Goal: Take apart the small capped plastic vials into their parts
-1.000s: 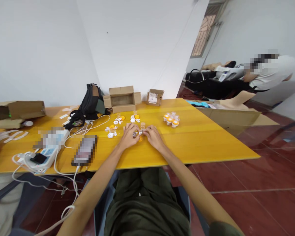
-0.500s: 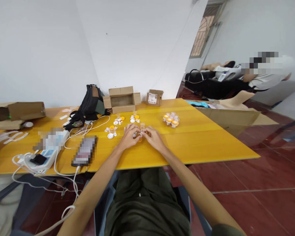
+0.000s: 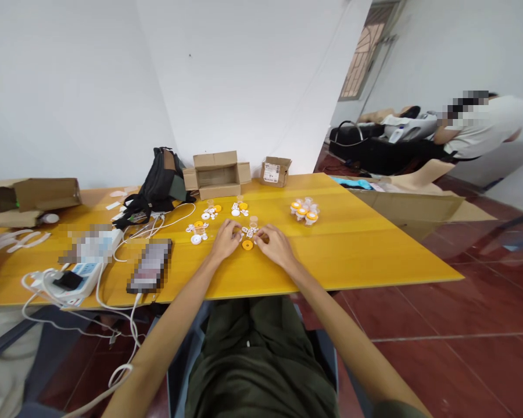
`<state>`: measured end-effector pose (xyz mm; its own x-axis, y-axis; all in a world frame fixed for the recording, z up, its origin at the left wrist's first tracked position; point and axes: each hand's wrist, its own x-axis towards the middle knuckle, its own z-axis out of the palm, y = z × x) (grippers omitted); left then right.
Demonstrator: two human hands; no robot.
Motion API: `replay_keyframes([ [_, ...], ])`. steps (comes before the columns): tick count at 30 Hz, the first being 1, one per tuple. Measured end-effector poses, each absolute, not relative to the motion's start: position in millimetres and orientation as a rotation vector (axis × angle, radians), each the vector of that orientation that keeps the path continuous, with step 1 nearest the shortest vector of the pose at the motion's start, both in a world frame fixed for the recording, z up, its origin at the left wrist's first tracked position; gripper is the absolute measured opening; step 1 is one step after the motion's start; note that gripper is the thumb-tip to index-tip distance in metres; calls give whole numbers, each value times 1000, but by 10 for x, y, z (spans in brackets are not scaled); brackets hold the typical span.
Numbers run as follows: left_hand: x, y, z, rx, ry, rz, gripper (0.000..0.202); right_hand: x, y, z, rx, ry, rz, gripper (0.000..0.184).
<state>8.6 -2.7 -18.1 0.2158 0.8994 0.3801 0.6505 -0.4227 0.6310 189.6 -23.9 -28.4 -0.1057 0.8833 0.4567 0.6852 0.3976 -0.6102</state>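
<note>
Both my hands rest on the yellow table (image 3: 353,249) near its middle. My left hand (image 3: 225,240) has its fingers curled beside small white dotted pieces (image 3: 248,231). My right hand (image 3: 275,244) is curled too, its fingertips touching those white pieces from the right. What either hand pinches is too small to make out. A round orange cap (image 3: 247,245) lies flat on the table between the two hands. A small clear cup (image 3: 253,221) stands just behind them.
More white and orange parts (image 3: 209,213) lie behind my left hand, and a cluster of orange-capped clear pieces (image 3: 304,210) sits to the right. Two open cardboard boxes (image 3: 217,174), a black bag (image 3: 159,186), a phone (image 3: 150,266) and a power strip with cables (image 3: 67,281) occupy the left. A person sits at the far right.
My hands have drawn slightly apart and lowered, so the orange cap now shows on the table between them. The white pieces sit at my fingertips.
</note>
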Motion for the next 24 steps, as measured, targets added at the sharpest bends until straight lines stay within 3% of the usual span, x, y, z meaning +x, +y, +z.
replay_keyframes([
  [24, 118, -116, -153, 2447, 1226, 911, 15, 1955, -135, -390, -1269, -1885, 347, 20],
])
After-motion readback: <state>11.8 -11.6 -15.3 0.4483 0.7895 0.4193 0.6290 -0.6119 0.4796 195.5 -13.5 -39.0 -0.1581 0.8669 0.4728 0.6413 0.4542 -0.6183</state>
